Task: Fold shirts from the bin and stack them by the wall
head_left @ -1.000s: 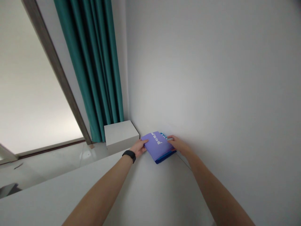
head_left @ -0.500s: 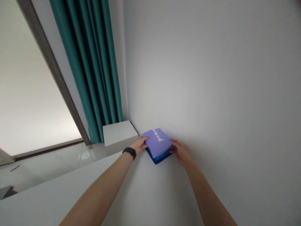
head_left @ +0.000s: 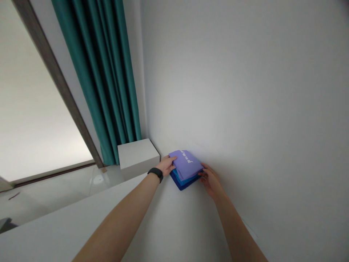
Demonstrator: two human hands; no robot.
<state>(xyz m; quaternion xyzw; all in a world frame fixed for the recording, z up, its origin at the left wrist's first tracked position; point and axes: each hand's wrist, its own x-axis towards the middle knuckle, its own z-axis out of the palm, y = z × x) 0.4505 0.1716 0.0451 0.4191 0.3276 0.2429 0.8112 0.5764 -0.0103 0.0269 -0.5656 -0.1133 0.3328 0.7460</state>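
Note:
A purple folded cloth [head_left: 188, 168] with white lettering, perhaps a bag, lies over a bright blue folded cloth [head_left: 177, 176] and a dark blue one [head_left: 181, 186]. The stack is on a white surface close to the wall. My left hand [head_left: 167, 165] pinches the purple cloth's left edge, thumb on top and fingers beneath. At the opposite corner, my right hand [head_left: 211, 181] has its thumb and fingers closed on the purple cloth's right edge. A black band circles my left wrist.
White wall [head_left: 231, 91] rises directly behind the stack. A white box-shaped unit [head_left: 137, 154] stands to the left, below a green curtain [head_left: 106, 80]. The white surface [head_left: 81, 214] ends at a long edge above a glossy tiled floor [head_left: 68, 191].
Both hands have shifted the purple cloth slightly right, and it now slumps lower on the stack. More of the bright blue cloth shows at the left.

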